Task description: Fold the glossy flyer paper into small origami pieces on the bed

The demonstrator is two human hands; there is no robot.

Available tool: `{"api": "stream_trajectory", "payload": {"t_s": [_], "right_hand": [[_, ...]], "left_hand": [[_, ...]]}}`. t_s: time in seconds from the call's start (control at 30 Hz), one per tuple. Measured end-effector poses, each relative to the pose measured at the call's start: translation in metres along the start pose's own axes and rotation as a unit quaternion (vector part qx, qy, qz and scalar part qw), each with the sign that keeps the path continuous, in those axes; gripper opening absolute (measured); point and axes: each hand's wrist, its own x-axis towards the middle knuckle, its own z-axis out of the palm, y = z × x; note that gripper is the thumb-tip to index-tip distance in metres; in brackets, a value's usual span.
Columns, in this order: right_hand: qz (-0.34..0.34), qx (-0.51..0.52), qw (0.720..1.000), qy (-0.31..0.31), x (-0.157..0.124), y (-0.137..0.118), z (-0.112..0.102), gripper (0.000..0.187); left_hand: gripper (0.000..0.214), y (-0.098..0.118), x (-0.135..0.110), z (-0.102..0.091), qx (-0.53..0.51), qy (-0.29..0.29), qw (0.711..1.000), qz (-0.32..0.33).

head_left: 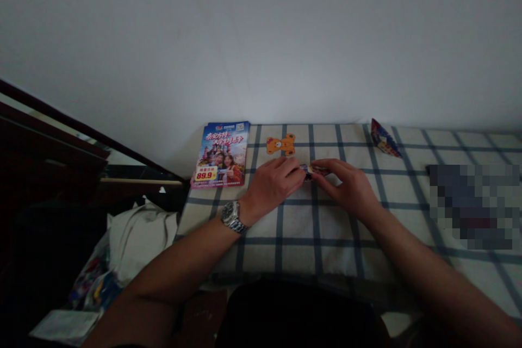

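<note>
The far side of the view is filled by a pale wall [261, 38], and in front of it a checked cloth [297, 234] is spread, crossed by blue-grey stripes. Over on the right, a dark object [468, 206] is masked by pixelation, so what it is cannot be told. At the near left, beside the cloth's edge, a whitish bag [142, 234] is seen, bunched up in the gloom. On the cloth's far left, a stack of leaflets [222, 155] is laid, with "89.9" printed on the top one. And here, in the middle, the left hand [275, 182] is curled and the right hand [346, 187] is pinched, a small printed piece [309, 172] being gripped between them just above the cloth, its shape mostly hidden by the fingers. Far right, close to the wall, a colourful folded piece [384, 140] is propped at a tilt. A flat orange bear [281, 144] is placed just beyond the left hand, and a metal watch [231, 216] is worn on the left wrist.
</note>
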Motion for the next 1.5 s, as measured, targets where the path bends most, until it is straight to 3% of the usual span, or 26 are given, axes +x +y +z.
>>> {"api": "stream_trajectory", "payload": {"t_s": [0.17, 0.4, 0.67, 1.13, 1.3, 1.5], "right_hand": [[0.023, 0.040, 0.999, -0.012, 0.000, 0.004, -0.001, 0.027], [0.005, 0.056, 0.998, -0.023, 0.001, 0.010, -0.001, 0.029], [-0.046, 0.058, 0.997, -0.005, 0.002, 0.014, -0.001, 0.032], [-0.057, 0.056, 0.997, -0.002, 0.003, 0.015, 0.000, 0.034], [-0.025, 0.050, 0.998, 0.015, 0.003, 0.016, 0.000, 0.037], [0.084, 0.122, 0.989, 0.016, 0.001, 0.026, 0.004, 0.024]], "left_hand": [[0.012, -0.003, -0.001, 0.001, -0.017, 0.014, 1.000, -0.001], [0.013, -0.007, -0.001, 0.004, -0.046, 0.014, 0.999, -0.007], [0.043, -0.014, -0.003, 0.009, -0.109, -0.001, 0.993, -0.048], [0.035, -0.020, -0.004, 0.014, -0.138, -0.011, 0.989, -0.046], [0.030, -0.020, -0.003, 0.012, -0.137, -0.005, 0.990, -0.044], [0.030, -0.020, -0.002, 0.012, -0.127, 0.006, 0.991, -0.035]]}}
